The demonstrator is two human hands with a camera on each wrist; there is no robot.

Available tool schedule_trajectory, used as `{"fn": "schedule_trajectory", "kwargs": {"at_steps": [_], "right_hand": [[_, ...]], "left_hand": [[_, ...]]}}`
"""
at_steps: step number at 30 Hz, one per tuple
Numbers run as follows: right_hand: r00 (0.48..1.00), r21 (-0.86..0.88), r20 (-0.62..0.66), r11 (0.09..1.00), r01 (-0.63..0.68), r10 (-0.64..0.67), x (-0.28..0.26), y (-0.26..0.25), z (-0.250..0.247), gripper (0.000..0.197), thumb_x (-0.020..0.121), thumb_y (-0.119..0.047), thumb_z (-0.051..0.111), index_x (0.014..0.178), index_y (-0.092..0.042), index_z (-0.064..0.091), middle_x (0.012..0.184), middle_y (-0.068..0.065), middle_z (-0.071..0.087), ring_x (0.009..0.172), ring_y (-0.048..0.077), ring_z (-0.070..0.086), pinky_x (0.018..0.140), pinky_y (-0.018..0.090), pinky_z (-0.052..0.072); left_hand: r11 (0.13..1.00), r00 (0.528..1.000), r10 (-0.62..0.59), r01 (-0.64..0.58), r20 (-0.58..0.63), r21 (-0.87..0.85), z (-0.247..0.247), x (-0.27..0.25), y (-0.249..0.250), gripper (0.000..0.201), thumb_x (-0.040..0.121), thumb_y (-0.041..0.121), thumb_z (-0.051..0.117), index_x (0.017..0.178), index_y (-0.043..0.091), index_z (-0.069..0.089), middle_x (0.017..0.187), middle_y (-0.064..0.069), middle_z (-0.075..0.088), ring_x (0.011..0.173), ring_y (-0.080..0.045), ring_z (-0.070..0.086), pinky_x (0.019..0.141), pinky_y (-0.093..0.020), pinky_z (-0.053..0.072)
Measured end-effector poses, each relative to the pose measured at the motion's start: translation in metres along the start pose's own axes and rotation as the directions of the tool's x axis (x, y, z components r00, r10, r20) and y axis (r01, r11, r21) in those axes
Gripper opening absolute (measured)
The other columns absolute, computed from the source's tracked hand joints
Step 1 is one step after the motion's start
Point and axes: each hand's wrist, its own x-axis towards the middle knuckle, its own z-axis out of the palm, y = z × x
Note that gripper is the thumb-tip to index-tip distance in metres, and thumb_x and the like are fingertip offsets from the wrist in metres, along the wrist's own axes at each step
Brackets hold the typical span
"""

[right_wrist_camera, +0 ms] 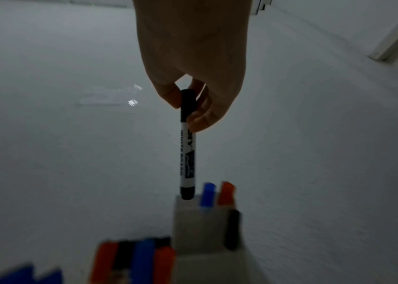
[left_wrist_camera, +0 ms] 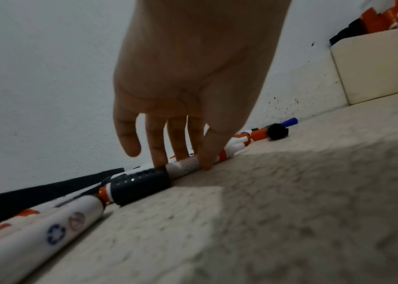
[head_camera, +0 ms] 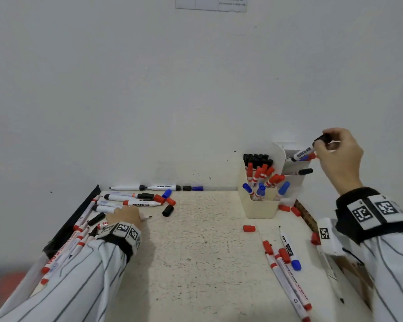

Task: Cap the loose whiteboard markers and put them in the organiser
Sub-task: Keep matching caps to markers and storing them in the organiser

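A cream organiser (head_camera: 261, 209) stands at the back right of the table, packed with black, red and blue capped markers. My right hand (head_camera: 323, 142) pinches the black cap end of a capped black whiteboard marker (head_camera: 303, 153), tilted with its lower end at the rim of the organiser's taller white rear compartment (head_camera: 293, 165). The right wrist view shows that marker (right_wrist_camera: 187, 153) hanging from my right hand (right_wrist_camera: 186, 109) above the compartment (right_wrist_camera: 193, 230). At the left, my left hand (head_camera: 126, 216) pinches an uncapped marker (left_wrist_camera: 186, 166) lying on the table, its tip (head_camera: 150, 216) poking out to the right.
Loose markers lie in a pile at the left (head_camera: 135, 202), along the wall (head_camera: 147, 187) and at the front right (head_camera: 286, 282). Loose caps are scattered: black (head_camera: 168, 210), red (head_camera: 249, 228), blue (head_camera: 166, 193). A black rail (head_camera: 79, 217) borders the left edge.
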Motion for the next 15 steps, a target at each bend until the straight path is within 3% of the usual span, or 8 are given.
{"fn": "schedule_trajectory", "kwargs": {"at_steps": [4, 7, 11, 13, 15], "right_hand": [[0.999, -0.069, 0.033, 0.997, -0.028, 0.030, -0.005, 0.034, -0.009, 0.024, 0.085, -0.006, 0.059, 0.109, -0.004, 0.058, 0.109, 0.016, 0.062, 0.082, 0.020, 0.057, 0.065, -0.002, 0.041], [0.997, -0.086, 0.059, 0.995, -0.049, 0.054, -0.014, 0.051, -0.006, 0.023, 0.085, -0.005, 0.059, 0.109, -0.003, 0.058, 0.107, 0.016, 0.063, 0.086, 0.025, 0.059, 0.065, -0.004, 0.039], [0.994, -0.097, 0.097, 0.994, -0.046, 0.056, -0.025, 0.064, 0.003, 0.021, 0.086, -0.004, 0.060, 0.107, -0.003, 0.058, 0.105, 0.015, 0.062, 0.086, 0.019, 0.056, 0.070, 0.011, 0.046], [0.993, -0.117, 0.111, 0.993, -0.018, 0.031, -0.027, 0.068, 0.008, 0.020, 0.085, -0.003, 0.060, 0.105, -0.003, 0.059, 0.103, 0.016, 0.062, 0.085, 0.020, 0.056, 0.081, 0.032, 0.052], [0.993, -0.131, 0.113, 0.991, -0.006, 0.021, -0.027, 0.071, 0.014, 0.022, 0.085, -0.002, 0.061, 0.106, -0.003, 0.058, 0.100, 0.015, 0.061, 0.084, 0.020, 0.056, 0.082, 0.038, 0.051]], "left_hand": [[1.000, 0.998, -0.024, 0.024, -0.050, -0.011, 0.000, 0.001, 0.002, 0.035, 0.100, 0.027, 0.030, 0.126, 0.017, 0.051, 0.133, -0.006, 0.051, 0.124, -0.023, 0.046, 0.102, -0.035, 0.038], [0.998, 0.997, -0.036, 0.032, -0.066, -0.057, 0.001, 0.009, 0.002, 0.037, 0.100, 0.025, 0.029, 0.135, 0.018, 0.039, 0.138, -0.003, 0.046, 0.128, -0.024, 0.042, 0.105, -0.043, 0.032], [0.986, 0.989, -0.034, 0.010, -0.143, -0.168, -0.003, 0.014, 0.006, 0.033, 0.095, 0.010, 0.033, 0.128, 0.015, 0.038, 0.131, -0.006, 0.048, 0.123, -0.027, 0.046, 0.098, -0.044, 0.038], [0.959, 0.975, -0.036, -0.028, -0.220, -0.281, -0.006, 0.014, 0.011, 0.027, 0.095, 0.012, 0.035, 0.121, 0.012, 0.040, 0.122, -0.008, 0.052, 0.114, -0.028, 0.052, 0.088, -0.042, 0.042], [0.910, 0.947, -0.037, -0.100, -0.319, -0.403, -0.011, 0.012, 0.020, 0.023, 0.098, 0.019, 0.035, 0.117, 0.009, 0.043, 0.112, -0.009, 0.055, 0.101, -0.029, 0.057, 0.074, -0.038, 0.041]]}}
